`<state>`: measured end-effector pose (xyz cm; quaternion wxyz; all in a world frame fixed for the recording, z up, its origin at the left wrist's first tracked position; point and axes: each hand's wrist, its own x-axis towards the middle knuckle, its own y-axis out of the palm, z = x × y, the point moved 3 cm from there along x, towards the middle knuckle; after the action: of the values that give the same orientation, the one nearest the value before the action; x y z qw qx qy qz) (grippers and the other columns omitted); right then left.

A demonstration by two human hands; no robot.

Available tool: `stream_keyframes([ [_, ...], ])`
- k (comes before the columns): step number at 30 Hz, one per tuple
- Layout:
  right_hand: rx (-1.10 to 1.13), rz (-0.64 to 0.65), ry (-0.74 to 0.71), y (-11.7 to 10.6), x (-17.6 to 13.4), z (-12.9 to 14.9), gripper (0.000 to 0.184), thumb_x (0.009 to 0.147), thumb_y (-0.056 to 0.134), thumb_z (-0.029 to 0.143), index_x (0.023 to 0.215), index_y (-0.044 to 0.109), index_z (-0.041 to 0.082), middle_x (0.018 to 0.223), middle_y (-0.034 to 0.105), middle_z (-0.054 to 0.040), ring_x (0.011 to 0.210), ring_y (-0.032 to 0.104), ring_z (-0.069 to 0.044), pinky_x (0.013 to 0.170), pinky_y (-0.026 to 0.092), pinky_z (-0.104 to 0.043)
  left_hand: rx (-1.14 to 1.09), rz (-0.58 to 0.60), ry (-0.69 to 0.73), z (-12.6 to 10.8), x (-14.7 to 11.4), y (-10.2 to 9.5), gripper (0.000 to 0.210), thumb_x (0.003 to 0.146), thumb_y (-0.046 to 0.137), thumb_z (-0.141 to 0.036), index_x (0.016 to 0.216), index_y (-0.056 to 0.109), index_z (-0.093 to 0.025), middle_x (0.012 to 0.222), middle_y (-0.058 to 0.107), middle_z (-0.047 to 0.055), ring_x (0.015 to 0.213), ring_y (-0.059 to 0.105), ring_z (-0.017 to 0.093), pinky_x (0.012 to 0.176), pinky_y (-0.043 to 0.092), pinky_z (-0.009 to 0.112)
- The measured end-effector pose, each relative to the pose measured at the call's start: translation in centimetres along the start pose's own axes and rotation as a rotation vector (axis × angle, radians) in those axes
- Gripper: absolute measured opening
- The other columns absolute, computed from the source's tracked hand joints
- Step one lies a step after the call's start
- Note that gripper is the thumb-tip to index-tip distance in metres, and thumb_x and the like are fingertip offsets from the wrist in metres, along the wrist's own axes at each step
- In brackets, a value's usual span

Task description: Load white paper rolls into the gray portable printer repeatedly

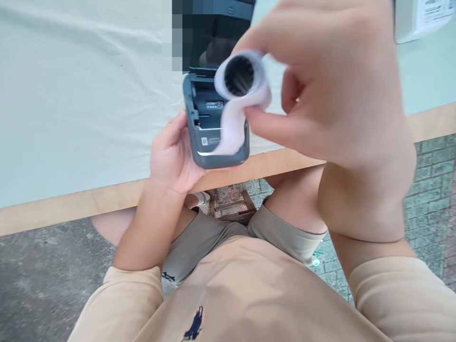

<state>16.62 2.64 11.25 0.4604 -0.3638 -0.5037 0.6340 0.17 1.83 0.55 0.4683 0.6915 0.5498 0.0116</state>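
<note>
My left hand (174, 159) is wrapped round the lower left side of a small dark label printer (221, 161), whose lid (224, 45) is flipped up. The printer's paper bay shows a small printed sticker inside. Between the thumb and fingers of my right hand (331, 90) is a roll of white paper (261, 85) with a dark hollow core. The roll hangs above the printer's open bay, tilted, with its core facing me. A loose strip of paper curls down from it over the printer's front edge. My right hand looks slightly blurred.
A table (78, 104) with a pale cover and a light wooden front edge spans the view. At the upper right lies a white box (409, 23) with a printed label. Below are my legs, a wooden frame (233, 209) and paved ground. A patch at the top is pixelated.
</note>
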Motion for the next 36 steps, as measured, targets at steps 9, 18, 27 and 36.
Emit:
stream_keyframes([
  [9, 0.167, -0.235, 0.345, 3.6, -2.2, -5.9, 0.025, 0.078, 0.070, 0.023, 0.102, 0.062, 0.024, 0.107, 0.071, -0.0024, 0.083, 0.067, -0.018, 0.063, 0.051, -0.032, 0.036, 0.029, -0.059, -0.6, 0.0, 0.1, 0.048, 0.104, 0.029, -0.041, 0.115, 0.071, -0.019, 0.140, 0.068, 0.011, 0.136, 0.060, 0.042, 0.093, 0.065, 0.059],
  [18, 0.214, -0.466, 0.211, 1.6, -4.1, -7.5, 0.027, 0.088, 0.065, 0.045, 0.111, 0.066, 0.029, 0.106, 0.072, -0.0005, 0.087, 0.070, -0.019, 0.060, 0.046, -0.033, 0.043, 0.040, -0.079, -0.5, 0.2, 0.0, 0.050, 0.105, 0.026, -0.043, 0.111, 0.071, -0.022, 0.137, 0.069, 0.009, 0.132, 0.064, 0.039, 0.082, 0.069, 0.053],
  [27, 0.204, -0.449, 0.447, 4.5, -2.3, -12.2, 0.031, 0.070, 0.067, 0.021, 0.097, 0.055, 0.028, 0.105, 0.069, -0.0030, 0.089, 0.062, -0.015, 0.065, 0.041, -0.030, 0.061, 0.100, -0.005, 0.0, 0.5, -0.7, 0.045, 0.102, 0.035, -0.047, 0.111, 0.073, -0.025, 0.140, 0.068, 0.009, 0.128, 0.066, 0.040, 0.078, 0.069, 0.054],
  [36, 0.254, -0.567, 0.290, 4.9, -1.1, -11.5, 0.024, 0.073, 0.051, 0.018, 0.094, 0.048, 0.029, 0.099, 0.060, -0.0088, 0.080, 0.048, -0.016, 0.073, 0.043, -0.031, 0.018, 0.074, -0.008, -0.1, 0.5, -0.3, 0.045, 0.104, 0.032, -0.043, 0.106, 0.073, -0.024, 0.131, 0.073, 0.010, 0.135, 0.062, 0.037, 0.094, 0.065, 0.058],
])
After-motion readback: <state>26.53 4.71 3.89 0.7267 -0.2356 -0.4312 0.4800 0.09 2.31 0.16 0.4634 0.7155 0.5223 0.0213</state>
